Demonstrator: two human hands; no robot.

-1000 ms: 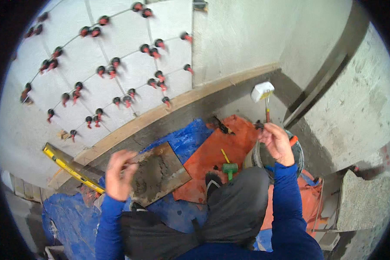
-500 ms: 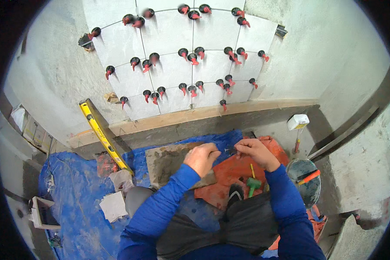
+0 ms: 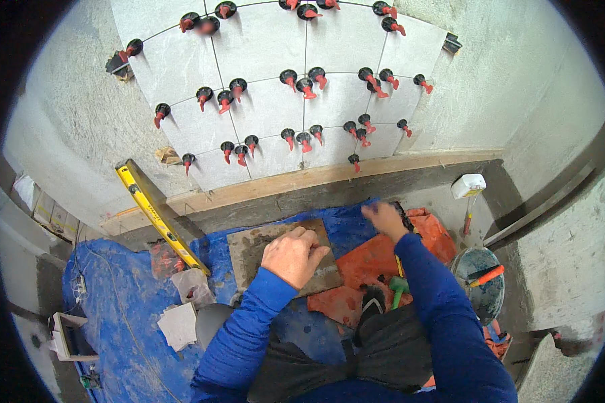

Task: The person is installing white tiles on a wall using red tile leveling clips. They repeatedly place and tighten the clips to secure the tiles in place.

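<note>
Pale tiles (image 3: 259,54) cover the wall ahead, their lower edge meeting a wooden strip (image 3: 282,180). Below it, a wrinkled blue sheet (image 3: 138,302) spreads over the floor, and a smaller orange sheet (image 3: 353,265) lies right of centre. The stained board (image 3: 320,232) lies on the blue sheet between strip and legs, its right edge beside the orange sheet. To its left, a yellow level (image 3: 160,215) leans at a slant; at far right stands a bucket (image 3: 477,258), an orange-handled tool (image 3: 487,276) in it. The left hand (image 3: 292,258) is over the board, inside its right edge, grip curled, thumb near the fingers. The right hand (image 3: 385,220), blurred, is over the border of the two sheets. I cannot tell whether either grip holds anything. The hands are well apart, with board edge and blue sheet showing between them. A green mallet (image 3: 398,285) lies just beside the right forearm.
</note>
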